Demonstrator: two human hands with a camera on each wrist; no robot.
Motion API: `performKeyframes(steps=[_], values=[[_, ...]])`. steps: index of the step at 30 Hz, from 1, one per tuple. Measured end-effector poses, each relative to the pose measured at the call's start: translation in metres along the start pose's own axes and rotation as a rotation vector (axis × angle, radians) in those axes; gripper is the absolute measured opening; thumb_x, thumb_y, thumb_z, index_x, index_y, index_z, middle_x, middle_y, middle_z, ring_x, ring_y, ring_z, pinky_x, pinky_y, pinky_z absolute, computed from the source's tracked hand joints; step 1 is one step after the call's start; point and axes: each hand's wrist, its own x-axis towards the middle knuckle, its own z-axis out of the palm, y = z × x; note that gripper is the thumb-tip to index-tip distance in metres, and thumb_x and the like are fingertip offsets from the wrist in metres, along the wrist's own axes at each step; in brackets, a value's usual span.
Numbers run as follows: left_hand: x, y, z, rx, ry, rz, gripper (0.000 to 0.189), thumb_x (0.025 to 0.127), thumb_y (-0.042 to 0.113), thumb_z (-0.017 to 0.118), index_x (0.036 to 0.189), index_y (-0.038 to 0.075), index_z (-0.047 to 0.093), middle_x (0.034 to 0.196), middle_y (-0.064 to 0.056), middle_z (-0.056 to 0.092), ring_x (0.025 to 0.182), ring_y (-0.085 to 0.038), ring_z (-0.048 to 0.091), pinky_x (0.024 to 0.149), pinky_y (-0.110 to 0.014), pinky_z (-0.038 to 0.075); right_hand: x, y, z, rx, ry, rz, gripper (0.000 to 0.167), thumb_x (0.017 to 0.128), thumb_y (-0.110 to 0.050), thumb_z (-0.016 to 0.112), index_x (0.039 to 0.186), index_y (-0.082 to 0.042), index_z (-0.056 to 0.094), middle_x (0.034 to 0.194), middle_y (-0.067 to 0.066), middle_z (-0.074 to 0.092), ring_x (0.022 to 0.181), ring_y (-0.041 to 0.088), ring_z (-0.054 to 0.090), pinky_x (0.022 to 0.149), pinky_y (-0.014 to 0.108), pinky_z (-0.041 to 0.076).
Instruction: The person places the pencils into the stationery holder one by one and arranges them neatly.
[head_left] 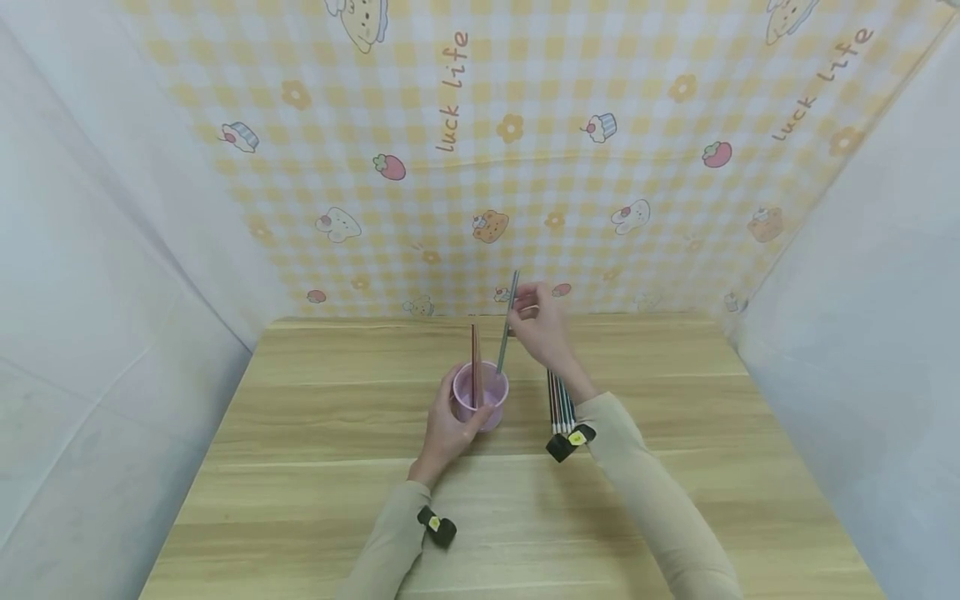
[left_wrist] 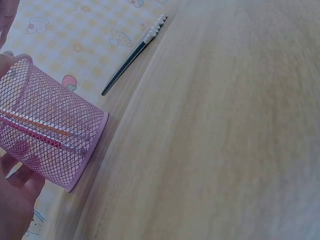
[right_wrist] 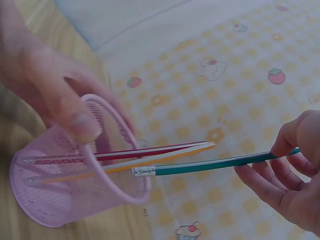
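My left hand [head_left: 447, 427] grips a pink mesh pen cup [head_left: 491, 417] round its side, the thumb near the rim. Inside the cup lean a red pencil [right_wrist: 120, 154] and an orange pencil [right_wrist: 125, 164], eraser ends down. My right hand [head_left: 542, 327] pinches a green pencil [right_wrist: 205, 164] near its upper end. In the right wrist view, the green pencil's metal-banded eraser end [right_wrist: 144, 171] is at the cup's mouth. Below my right forearm, a row of several pencils [head_left: 561, 404] lies on the table, partly hidden by the sleeve.
The wood-grain table [head_left: 315, 467] meets a yellow checked cloth [head_left: 465, 183] at its back edge. White sheets [head_left: 97, 292] hang at both sides. In the left wrist view the pencil row [left_wrist: 134, 56] lies beyond the cup.
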Motion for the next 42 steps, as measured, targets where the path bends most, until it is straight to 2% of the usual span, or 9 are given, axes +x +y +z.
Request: performKeyframes(steps=[6,8,13,15,20,26,32,37,42], values=[[0.0,0.0,0.0,0.002,-0.007,-0.004,0.082,0.081,0.009,0.083,0.15,-0.005,0.038,0.141,-0.032,0.053,0.127,-0.05,0.055,0.11,-0.061,0.046,-0.002,0.02,0.019,-0.046,-0.03,0.004,0.032,0.089,0.001,0.062,0.12,0.002,0.055,0.106,0.02,0.067,0.091,0.034,0.071,0.071,0.03,0.064],[0.001,-0.012,0.003,0.0,-0.002,0.006,0.083,0.081,0.009,0.083,0.15,-0.003,0.038,0.141,-0.031,0.053,0.127,-0.049,0.055,0.109,-0.062,0.046,-0.003,0.025,0.024,-0.034,-0.043,0.002,0.032,0.089,0.002,0.061,0.12,0.003,0.054,0.105,0.021,0.066,0.09,0.034,0.07,0.071,0.03,0.064],[0.001,-0.042,0.007,0.009,0.01,0.019,0.086,0.081,0.015,0.084,0.153,0.009,0.038,0.143,-0.019,0.056,0.129,-0.039,0.057,0.109,-0.057,0.049,-0.005,0.036,0.033,-0.007,-0.057,0.007,0.032,0.087,0.005,0.062,0.118,0.003,0.055,0.103,0.019,0.064,0.088,0.031,0.068,0.075,0.03,0.063],[0.001,-0.044,0.007,0.018,0.008,0.019,0.085,0.082,0.019,0.084,0.153,0.013,0.038,0.144,-0.015,0.056,0.129,-0.036,0.058,0.109,-0.054,0.05,-0.005,0.039,0.037,-0.011,-0.059,0.017,0.031,0.087,0.004,0.063,0.117,0.002,0.056,0.102,0.018,0.065,0.088,0.03,0.068,0.077,0.03,0.063],[0.001,-0.047,0.007,0.021,0.009,0.021,0.083,0.083,0.022,0.084,0.153,0.014,0.039,0.144,-0.014,0.056,0.129,-0.035,0.058,0.109,-0.054,0.05,-0.008,0.043,0.043,-0.043,-0.08,0.066,0.033,0.087,0.002,0.065,0.12,0.0,0.057,0.103,0.016,0.066,0.089,0.028,0.068,0.078,0.031,0.062],[0.001,-0.04,0.009,0.008,0.005,0.014,0.084,0.082,0.01,0.083,0.153,0.006,0.037,0.143,-0.021,0.055,0.127,-0.041,0.058,0.106,-0.058,0.05,-0.015,0.046,0.045,-0.035,-0.109,0.059,0.033,0.088,0.001,0.067,0.12,0.003,0.058,0.103,0.019,0.068,0.089,0.029,0.068,0.079,0.033,0.063],[0.002,-0.01,0.004,-0.012,-0.014,0.032,0.082,0.083,0.005,0.081,0.15,-0.007,0.036,0.141,-0.033,0.052,0.125,-0.051,0.056,0.104,-0.063,0.049,-0.019,0.049,0.045,-0.043,-0.137,0.038,0.029,0.087,0.002,0.068,0.115,0.003,0.06,0.101,0.019,0.069,0.084,0.029,0.07,0.078,0.031,0.063],[0.001,-0.001,0.001,-0.004,-0.019,0.005,0.081,0.083,0.008,0.081,0.15,-0.007,0.037,0.141,-0.033,0.052,0.126,-0.05,0.055,0.106,-0.062,0.049,-0.021,0.051,0.042,-0.049,-0.139,0.065,0.029,0.089,0.0,0.066,0.117,0.003,0.06,0.103,0.018,0.069,0.086,0.027,0.069,0.079,0.031,0.063],[0.001,0.0,0.0,0.003,-0.014,-0.012,0.083,0.082,0.009,0.082,0.15,-0.005,0.037,0.143,-0.032,0.052,0.128,-0.049,0.054,0.109,-0.062,0.046,-0.021,0.056,0.034,-0.043,-0.127,0.087,0.03,0.091,-0.004,0.065,0.12,0.003,0.06,0.105,0.017,0.068,0.089,0.028,0.069,0.077,0.032,0.063]])
